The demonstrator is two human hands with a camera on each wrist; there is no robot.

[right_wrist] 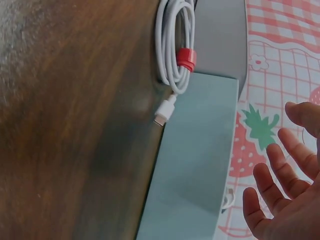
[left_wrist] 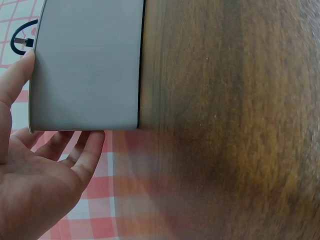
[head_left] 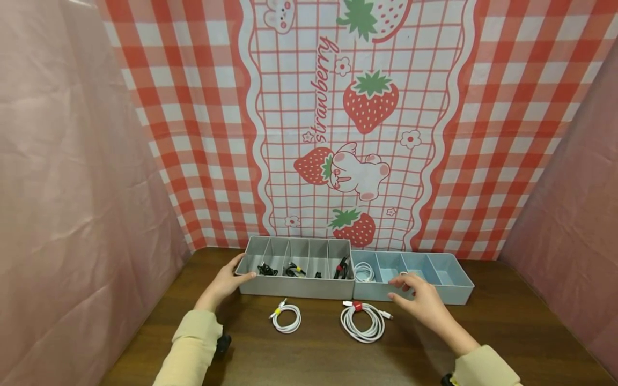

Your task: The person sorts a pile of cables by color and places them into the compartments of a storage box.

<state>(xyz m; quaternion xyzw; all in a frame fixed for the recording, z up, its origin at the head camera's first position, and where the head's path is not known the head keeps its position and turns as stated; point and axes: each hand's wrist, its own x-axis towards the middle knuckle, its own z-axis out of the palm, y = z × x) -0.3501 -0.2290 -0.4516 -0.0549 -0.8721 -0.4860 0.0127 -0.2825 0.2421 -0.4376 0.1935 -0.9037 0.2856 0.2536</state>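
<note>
My left hand (head_left: 223,280) rests at the left end of a grey divided box (head_left: 296,288), thumb at the front rim and fingers against the end wall. In the left wrist view these fingers (left_wrist: 90,155) look nearly straight. My right hand (head_left: 419,297) hovers over the front of a light-blue divided box (head_left: 415,292), fingers spread and holding nothing. Partly hidden by that hand, a white connector (right_wrist: 229,198) shows at the blue box's rim. A coiled white cable (head_left: 364,272) lies in the leftmost blue compartment. Several dark cables (head_left: 267,269) lie in the grey box.
On the brown wooden table (head_left: 318,364), before the boxes, lie a small white cable coil (head_left: 288,320) with a yellow tie and a larger white coil (head_left: 365,327) with a red tie. A strawberry-print cloth (head_left: 372,177) hangs behind; pink cloths flank both sides.
</note>
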